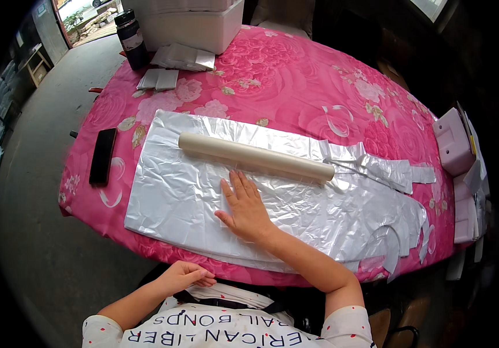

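Note:
My right hand (245, 207) lies flat on a stack of thin silvery-white plastic bags (171, 197), fingers stretched out and thumb apart. Cut handle strips fan out at the stack's right end. Just beyond my fingertips, a long pale beige tube (255, 156) rests slantwise across the bags, touching none of my fingers as far as I can see. At the table's near edge, close to my body, my left hand (187, 276) hangs with its fingers loosely curled in and nothing visible in them.
A pink flowered cloth (301, 75) covers the table. To the left lies a black phone (103, 156). At the back left are a dark bottle (132, 40), a white foam box (191, 29) and small flat packets (183, 57). White foam pieces (453, 142) stand at the right edge.

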`<action>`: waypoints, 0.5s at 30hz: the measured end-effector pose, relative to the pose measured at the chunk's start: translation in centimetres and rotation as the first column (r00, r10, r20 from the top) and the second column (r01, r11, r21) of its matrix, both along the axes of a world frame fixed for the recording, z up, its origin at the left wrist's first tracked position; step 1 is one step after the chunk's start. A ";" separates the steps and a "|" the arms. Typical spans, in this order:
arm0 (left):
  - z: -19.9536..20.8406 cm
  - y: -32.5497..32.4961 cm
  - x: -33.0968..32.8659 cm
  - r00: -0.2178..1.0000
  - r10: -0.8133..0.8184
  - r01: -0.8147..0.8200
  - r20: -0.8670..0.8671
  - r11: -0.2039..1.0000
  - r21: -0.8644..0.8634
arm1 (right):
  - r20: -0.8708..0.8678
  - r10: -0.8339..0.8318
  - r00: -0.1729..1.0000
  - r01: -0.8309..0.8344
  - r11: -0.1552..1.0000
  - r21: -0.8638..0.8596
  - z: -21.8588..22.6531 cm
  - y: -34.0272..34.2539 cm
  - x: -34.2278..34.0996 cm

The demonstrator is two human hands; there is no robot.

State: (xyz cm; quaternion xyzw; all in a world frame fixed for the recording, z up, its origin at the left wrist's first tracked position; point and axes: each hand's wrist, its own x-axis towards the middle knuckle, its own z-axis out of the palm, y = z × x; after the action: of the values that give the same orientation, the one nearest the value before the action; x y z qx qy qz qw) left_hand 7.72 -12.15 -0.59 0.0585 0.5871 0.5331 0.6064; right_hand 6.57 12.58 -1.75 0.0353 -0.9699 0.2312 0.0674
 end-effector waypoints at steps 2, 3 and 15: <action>-0.8 -2.0 1.1 0.992 0.099 -0.095 0.080 0.994 -0.059 | 0.006 0.008 1.000 -0.007 0.999 -0.052 0.1 -3.4 1.4; -0.6 -2.4 1.6 0.976 0.194 -0.185 0.099 0.978 -0.091 | 0.022 0.045 0.999 -0.044 0.998 -0.055 -0.2 -5.1 2.4; 3.8 0.0 -3.2 0.389 -0.139 0.050 -0.911 0.990 -0.130 | 0.101 0.544 0.833 -0.546 0.838 -0.005 3.6 -4.4 2.0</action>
State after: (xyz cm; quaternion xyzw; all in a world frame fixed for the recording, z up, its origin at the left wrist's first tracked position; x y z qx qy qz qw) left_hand 4.56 -12.17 3.20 0.3506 0.8403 0.3533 0.2147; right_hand 8.55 8.19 1.88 0.2993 -0.9245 0.2308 -0.0493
